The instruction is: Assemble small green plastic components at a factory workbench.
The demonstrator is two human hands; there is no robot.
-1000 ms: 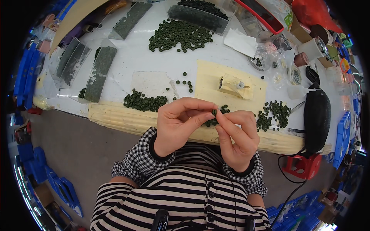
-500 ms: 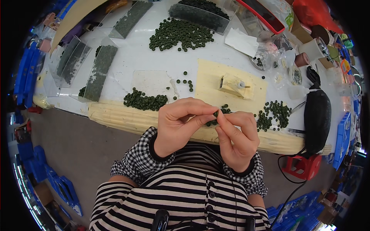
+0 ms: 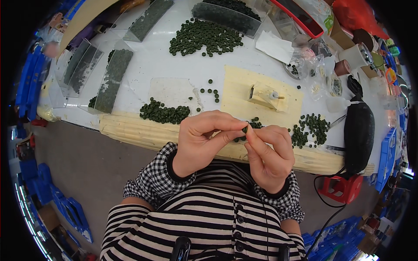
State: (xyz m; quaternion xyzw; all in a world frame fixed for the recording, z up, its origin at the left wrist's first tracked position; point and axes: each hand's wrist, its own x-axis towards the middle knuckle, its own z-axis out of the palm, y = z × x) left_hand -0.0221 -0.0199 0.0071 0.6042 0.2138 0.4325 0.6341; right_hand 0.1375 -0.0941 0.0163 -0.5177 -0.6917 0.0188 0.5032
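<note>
Between my fingertips is a small dark green round piece (image 3: 245, 129), like a bead or button; its exact kind is too small to tell. My left hand (image 3: 202, 140) pinches it from the left with thumb and forefinger. From the right, my right hand (image 3: 271, 152) grips it too, its other fingers curled. Just beyond my hands, partly hidden, lie more green pieces (image 3: 254, 123). A heap of the same pieces (image 3: 164, 113) sits to the left, and another pile (image 3: 314, 127) lies to the right. A small block with a metal pin (image 3: 267, 96) stands on a yellow sheet (image 3: 235, 82).
A large green pile (image 3: 204, 38) and clear trays (image 3: 114, 82) occupy the far and left table. A black wrapped bundle (image 3: 358, 130) stands at the right. Beyond are a white paper (image 3: 274, 47) and a red-framed phone-like object (image 3: 300, 19). Padding (image 3: 130, 130) lines the near edge.
Almost nothing differs. The view has shifted very slightly; both hands keep their pinch on the green piece.
</note>
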